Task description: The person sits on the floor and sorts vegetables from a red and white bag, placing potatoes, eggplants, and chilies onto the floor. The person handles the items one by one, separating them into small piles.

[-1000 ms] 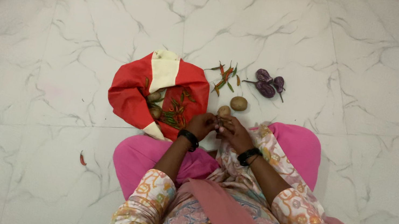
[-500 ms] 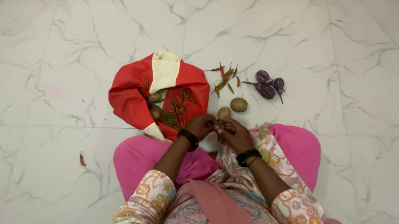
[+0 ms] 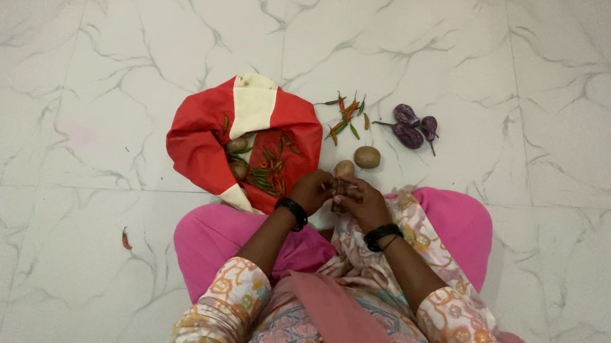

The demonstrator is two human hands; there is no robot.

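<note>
Hands — left hand [image 3: 310, 191] and right hand [image 3: 361, 205] — pressed together, grip contents hidden, closure unclear, potato [image 3: 344, 169] half-covered.

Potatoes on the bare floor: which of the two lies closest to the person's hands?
The potato just above the left hand and right hand, almost touching them. The other potato sits farther out, nearer the chillies.
</note>
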